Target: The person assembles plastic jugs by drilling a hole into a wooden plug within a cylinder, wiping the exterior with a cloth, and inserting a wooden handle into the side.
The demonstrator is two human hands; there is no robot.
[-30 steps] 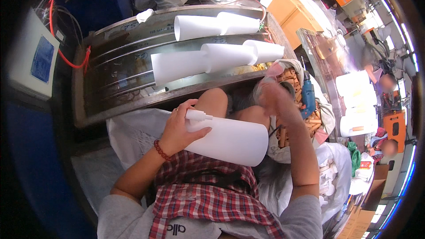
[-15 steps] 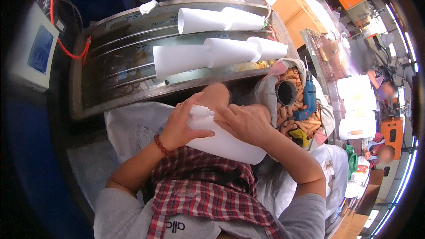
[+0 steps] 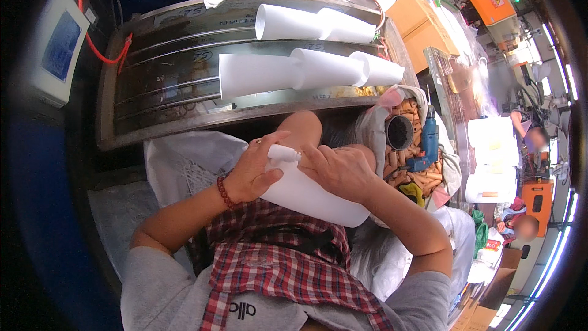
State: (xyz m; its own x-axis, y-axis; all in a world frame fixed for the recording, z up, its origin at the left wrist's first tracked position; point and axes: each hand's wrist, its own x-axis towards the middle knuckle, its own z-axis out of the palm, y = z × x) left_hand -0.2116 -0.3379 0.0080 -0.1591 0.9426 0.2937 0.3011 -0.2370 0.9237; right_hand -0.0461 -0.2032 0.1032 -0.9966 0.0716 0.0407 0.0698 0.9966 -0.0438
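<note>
My left hand [image 3: 252, 170] curls round a small stepped white tube [image 3: 282, 153], its thumb below and its fingers above. The tube's narrow tip points right, towards my right hand [image 3: 340, 170]. There my right fingertips press together at the tip; what they pinch is hidden. Beneath both hands, a large smooth white plastic piece [image 3: 315, 199] with a rounded right end lies slanted across my lap. I cannot tell whether the tube is joined to it.
Nested white plastic cones [image 3: 260, 75] lie on a metal-edged bench [image 3: 153, 95] ahead, with another stack [image 3: 288, 22] behind. On my right, a sack [image 3: 452, 168] holds tan cylindrical plugs [image 3: 422, 179], a dark cup [image 3: 399, 132] and a blue power drill [image 3: 430, 141]. Other people sit far right.
My left thumb has moved up and closed nearer the white tube. My right fingers stay by its tip, a little shifted. The whole view has shifted slightly.
</note>
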